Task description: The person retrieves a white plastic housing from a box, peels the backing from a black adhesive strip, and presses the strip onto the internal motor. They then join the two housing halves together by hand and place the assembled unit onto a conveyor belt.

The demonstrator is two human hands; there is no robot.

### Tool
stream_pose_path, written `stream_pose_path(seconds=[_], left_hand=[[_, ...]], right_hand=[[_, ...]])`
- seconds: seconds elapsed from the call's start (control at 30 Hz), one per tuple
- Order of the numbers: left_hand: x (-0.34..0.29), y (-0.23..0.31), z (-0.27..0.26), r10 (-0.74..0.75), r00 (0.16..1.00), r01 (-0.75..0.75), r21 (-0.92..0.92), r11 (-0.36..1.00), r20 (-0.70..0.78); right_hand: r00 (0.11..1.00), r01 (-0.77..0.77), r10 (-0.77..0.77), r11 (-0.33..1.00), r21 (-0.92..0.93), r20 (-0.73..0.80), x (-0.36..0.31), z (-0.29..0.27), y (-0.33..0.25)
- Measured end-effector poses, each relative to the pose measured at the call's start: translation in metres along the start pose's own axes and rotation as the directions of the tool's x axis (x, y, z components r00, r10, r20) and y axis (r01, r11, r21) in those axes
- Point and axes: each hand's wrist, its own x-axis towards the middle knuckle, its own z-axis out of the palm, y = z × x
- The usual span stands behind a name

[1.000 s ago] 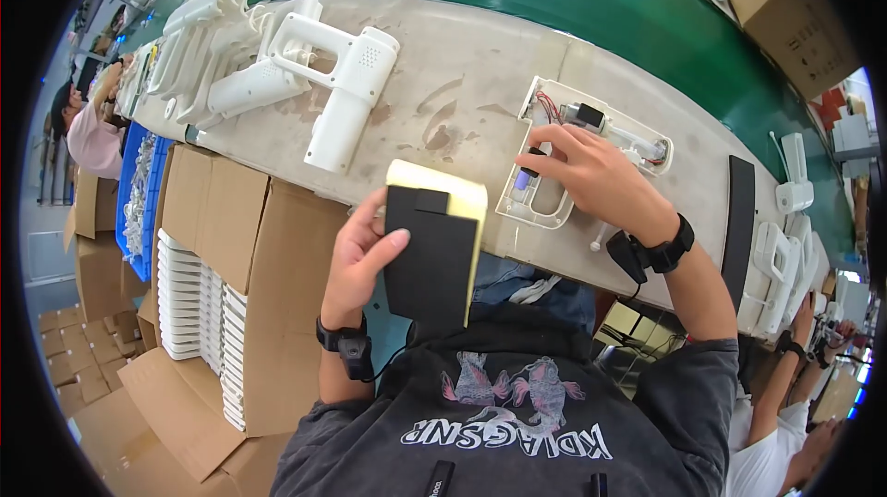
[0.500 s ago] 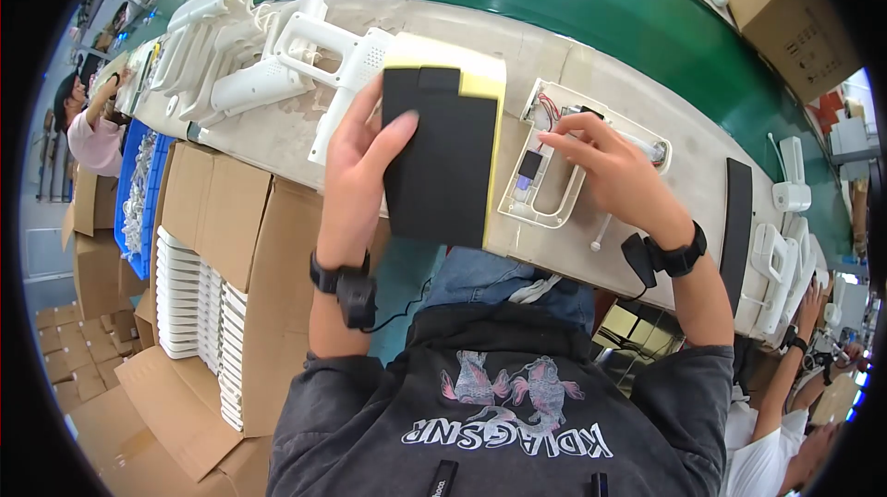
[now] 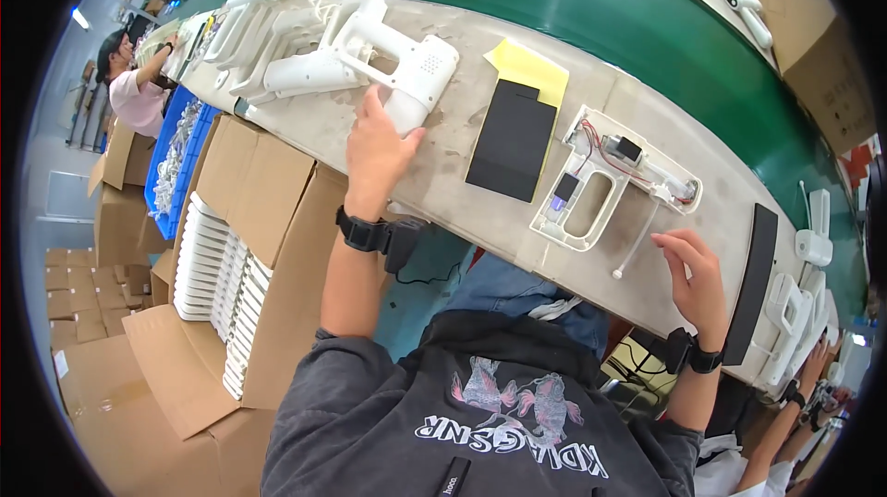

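My left hand (image 3: 377, 157) is at the near end of a white plastic housing (image 3: 427, 72), with that end between thumb and fingers. This housing has a looped handle and a patch of small holes. My right hand (image 3: 695, 280) hovers above the table's near edge, fingers loosely bent and apart, holding nothing visible. Between my hands lies a black sheet (image 3: 511, 141) on yellow backing paper (image 3: 536, 67). Right of it rests an opened white handle shell (image 3: 591, 220) containing red wires and small black parts. A thin white rod with a round tip (image 3: 619, 272) extends from it toward me.
More white housings (image 3: 263, 30) are heaped at the left. A cardboard box (image 3: 296, 211) of stacked white parts stands below, beside a blue bin (image 3: 176, 174). A black strip (image 3: 753, 280) lies at the right. Beyond the table runs a green belt (image 3: 591, 12); other people work at both sides.
My left hand has let go of the black sheet, now flat on the table, and has moved to the white housing. My right hand has drawn back from the opened shell toward me.
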Motion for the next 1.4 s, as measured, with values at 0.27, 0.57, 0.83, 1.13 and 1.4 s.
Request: stream_pose_path(seconds=[0.27, 0.57, 0.83, 1.13, 1.4], left_hand=[[-0.053, 0.09, -0.031, 0.018, 0.988, 0.103, -0.748, 0.656, 0.152], [-0.137, 0.195, -0.001, 0.197, 0.923, 0.348, -0.935, -0.068, 0.329], [-0.12, 0.148, 0.036, 0.759, 0.645, -0.512, -0.688, 0.514, 0.087], [-0.036, 0.099, 0.002, 0.419, 0.908, -0.277, -0.769, 0.576, -0.014], [0.023, 0.154, 0.035, 0.761, 0.611, -0.462, -0.683, 0.565, 0.216]], right_hand=[[0.999, 0.019, -0.007, 0.964, 0.264, -0.045, -0.002, 0.03, -0.034], [0.907, 0.169, -0.196, 0.98, -0.102, -0.372, 0.013, 0.057, -0.061], [0.871, 0.151, -0.126, 0.988, 0.014, -0.475, 0.007, 0.0, -0.014], [0.973, 0.112, -0.111, 0.994, -0.007, -0.203, 0.03, -0.057, 0.058], [0.987, 0.068, -0.062, 0.997, 0.036, -0.15, 0.044, -0.038, 0.065]])
